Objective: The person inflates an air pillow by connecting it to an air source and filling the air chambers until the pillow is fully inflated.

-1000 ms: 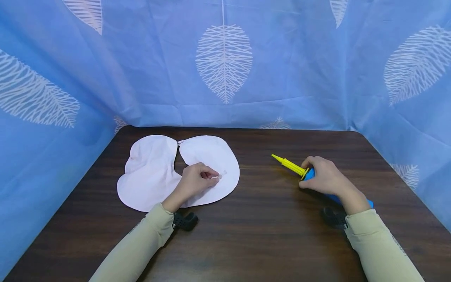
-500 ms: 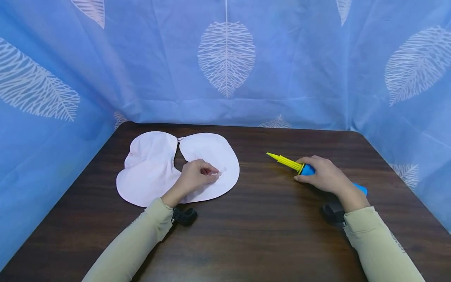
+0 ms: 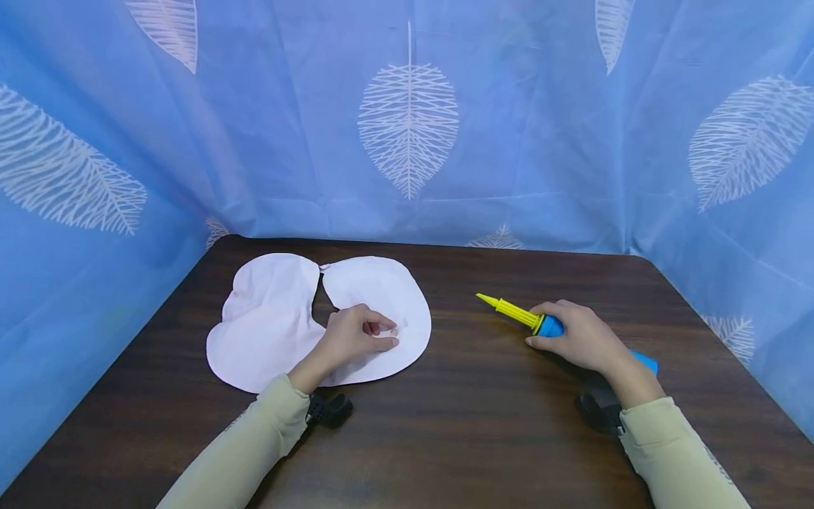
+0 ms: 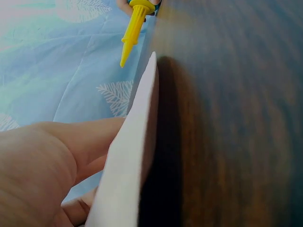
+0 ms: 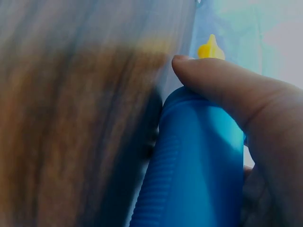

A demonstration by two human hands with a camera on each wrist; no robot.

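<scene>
White deflated balloon (image 3: 318, 322) and hand pump (image 3: 553, 329) on a dark wooden table (image 3: 470, 424), hands closing in.

Relative to the balloon, the pump was seen to its right, well apart, its yellow nozzle (image 3: 505, 308) aimed at it and brought slightly nearer than half a second before. The blue barrel was wrapped by the curled fingers of the right hand (image 3: 581, 338). The balloon's small valve, on its right lobe, was pinched between thumb and forefinger of the left hand (image 3: 352, 336), as before; coupling appeared imminent but not yet made.

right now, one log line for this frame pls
left hand: pinches valve of flat white balloon | right hand: grips blue-yellow hand pump, nozzle toward balloon | surface: dark wood table
</scene>
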